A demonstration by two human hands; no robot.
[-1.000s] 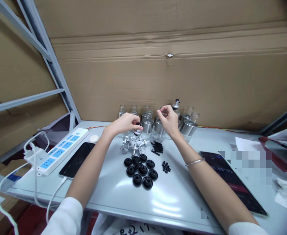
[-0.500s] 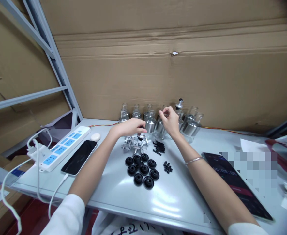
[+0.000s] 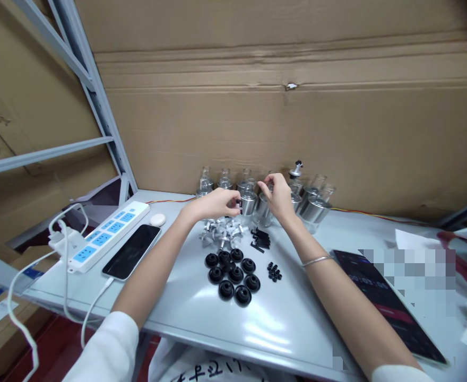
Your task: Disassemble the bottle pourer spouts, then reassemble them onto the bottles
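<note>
My left hand (image 3: 217,204) is closed on a small black part (image 3: 239,205) above a pile of silver winged metal parts (image 3: 222,232). My right hand (image 3: 278,196) is raised before the glass bottles, thumb and fingers curled together; what they pinch is too small to make out. Several glass bottles with metal bands (image 3: 315,208) stand along the back. One bears a silver and black stopper (image 3: 296,170). Nearer me lie round black caps (image 3: 235,274), black sticks (image 3: 261,239) and tiny black pieces (image 3: 274,271).
A white power strip (image 3: 112,233) with cables, a phone (image 3: 132,252) and a round white object (image 3: 157,219) are at the left. A tablet (image 3: 388,302) lies under my right forearm's side. Cardboard (image 3: 257,122) backs the table (image 3: 201,329).
My left hand has lifted slightly from the silver pile, and the silver and black piece under its fingers now shows only as a black part. The view has shifted slightly.
</note>
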